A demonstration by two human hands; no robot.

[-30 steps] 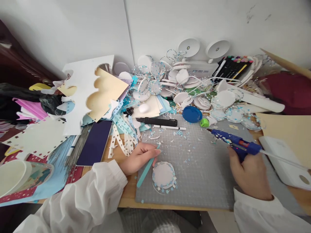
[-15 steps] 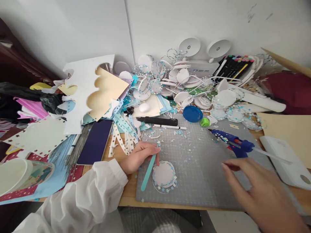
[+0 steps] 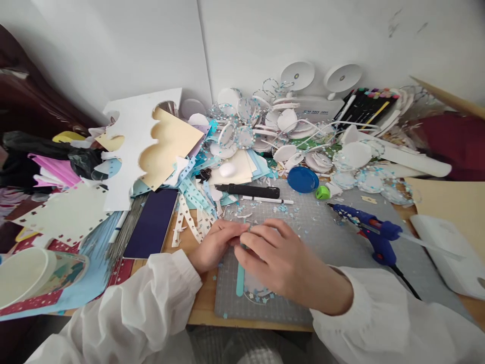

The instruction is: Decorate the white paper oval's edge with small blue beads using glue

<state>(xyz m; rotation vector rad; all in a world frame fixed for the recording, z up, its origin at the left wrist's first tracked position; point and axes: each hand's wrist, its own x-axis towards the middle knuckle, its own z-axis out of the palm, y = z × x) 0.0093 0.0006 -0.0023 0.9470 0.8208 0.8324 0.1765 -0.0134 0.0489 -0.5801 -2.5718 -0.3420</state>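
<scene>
My left hand [image 3: 220,242] is closed in a pinch at the upper part of a slim teal tool [image 3: 240,280] with a rounded end, over the grey cutting mat [image 3: 314,283]. My right hand [image 3: 276,258] has come up against the left one, its fingers bent and their tips together by the tool. What those fingertips pinch is hidden. Below my right hand shows part of a white disc [image 3: 252,281] with a wire and small blue and white stars [image 3: 261,293] round its edge. Loose stars lie on the mat.
To the right lies a blue glue gun [image 3: 364,222] with a clear stick in it. A black cutter knife [image 3: 252,190], a white pen [image 3: 268,200], a blue lid [image 3: 303,180] and a green sharpener-like piece [image 3: 322,192] sit behind my hands. Several white star-trimmed discs [image 3: 284,121] are heaped at the back.
My right hand has moved left from near the glue gun to my left hand, now covering much of the disc. The teal tool has swung more upright.
</scene>
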